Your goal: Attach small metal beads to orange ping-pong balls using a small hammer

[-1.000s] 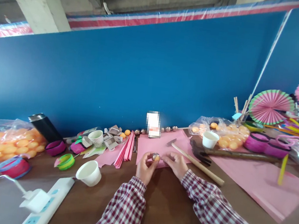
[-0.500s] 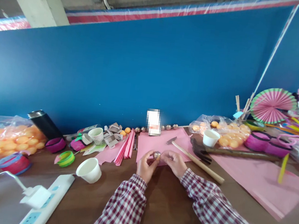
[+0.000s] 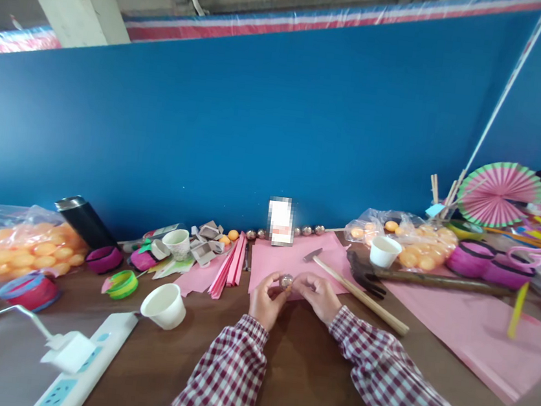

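A small shiny silver ball (image 3: pixel 286 281) sits between the thumb and fingers of my left hand (image 3: pixel 266 301), just above the near edge of a pink sheet (image 3: pixel 273 262). My right hand (image 3: pixel 318 296) is closed in a pinch, its fingertips at the right side of the ball. Whatever lies between those fingertips is too small to make out. To the right of my hands, a small hammer (image 3: pixel 362 293) with a wooden handle rests partly on the pink sheet. Several similar silver balls (image 3: pixel 307 230) stand in a row by the blue wall, partly hidden by a blurred white patch.
A white paper cup (image 3: pixel 163 306) and a power strip (image 3: pixel 102 347) are on the left. Bags of orange balls (image 3: pixel 25 256) lie at both sides. A claw hammer (image 3: pixel 437 281), another white cup (image 3: pixel 385 251) and a pink sheet (image 3: pixel 470 336) are on the right.
The view has shifted slightly, moving everything a little to the right in the picture. Both hands keep nearly the same pose around the silver ball.
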Motion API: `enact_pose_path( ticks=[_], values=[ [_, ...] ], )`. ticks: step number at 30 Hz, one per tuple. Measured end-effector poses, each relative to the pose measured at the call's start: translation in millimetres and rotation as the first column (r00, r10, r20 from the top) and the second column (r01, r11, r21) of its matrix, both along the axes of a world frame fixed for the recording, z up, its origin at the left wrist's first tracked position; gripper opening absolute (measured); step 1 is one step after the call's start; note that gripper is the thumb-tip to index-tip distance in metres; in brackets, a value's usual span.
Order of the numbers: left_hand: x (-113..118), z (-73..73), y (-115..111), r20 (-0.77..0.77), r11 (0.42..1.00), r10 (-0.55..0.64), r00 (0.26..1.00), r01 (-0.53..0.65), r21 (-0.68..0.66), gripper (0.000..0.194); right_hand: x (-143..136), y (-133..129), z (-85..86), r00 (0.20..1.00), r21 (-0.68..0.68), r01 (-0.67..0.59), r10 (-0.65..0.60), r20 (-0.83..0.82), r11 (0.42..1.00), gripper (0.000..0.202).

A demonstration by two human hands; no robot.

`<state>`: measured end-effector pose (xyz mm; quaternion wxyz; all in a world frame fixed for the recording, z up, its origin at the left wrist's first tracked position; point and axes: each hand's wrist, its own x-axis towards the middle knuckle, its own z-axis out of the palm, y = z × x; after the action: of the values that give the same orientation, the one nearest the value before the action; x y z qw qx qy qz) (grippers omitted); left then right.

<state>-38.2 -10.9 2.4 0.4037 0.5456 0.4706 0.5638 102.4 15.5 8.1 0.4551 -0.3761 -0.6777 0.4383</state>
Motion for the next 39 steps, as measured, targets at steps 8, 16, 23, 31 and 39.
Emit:
enact_pose_path(
  ticks=[8,16,23,31,39],
  values=[
    [-0.1,-1.4,0.4,0.012,1.0,0.0,1.0,0.0,0.008,0.039,0.4,1.8,-2.3,1.0,0.028,-0.004,0.003,0.024,1.0,0.022],
    [-1.0,-2.4,1.7,0.025,1.0,-0.017,1.0,0.017,0.004,0.041,0.1,1.4,-0.7,1.0,0.005,-0.016,0.016,0.003,1.0,0.026],
    [-1.3,-1.7,1.5,0.008,1.0,-0.016,1.0,0.016,0.002,0.04,0.5,1.2,-1.9,0.997,-0.025,-0.079,0.079,-0.025,0.997,0.025],
    [-1.9,-3.3,2.1,0.005,1.0,-0.019,1.0,0.019,-0.005,0.039,0.9,-1.6,3.4,0.997,-0.019,-0.08,0.08,0.014,0.997,0.027],
    [-2.2,-5.2,3.3,0.035,0.999,-0.038,0.999,0.038,-0.008,0.037,1.4,0.2,0.3,0.997,-0.039,-0.039,0.041,0.067,0.998,0.029]
  ],
)
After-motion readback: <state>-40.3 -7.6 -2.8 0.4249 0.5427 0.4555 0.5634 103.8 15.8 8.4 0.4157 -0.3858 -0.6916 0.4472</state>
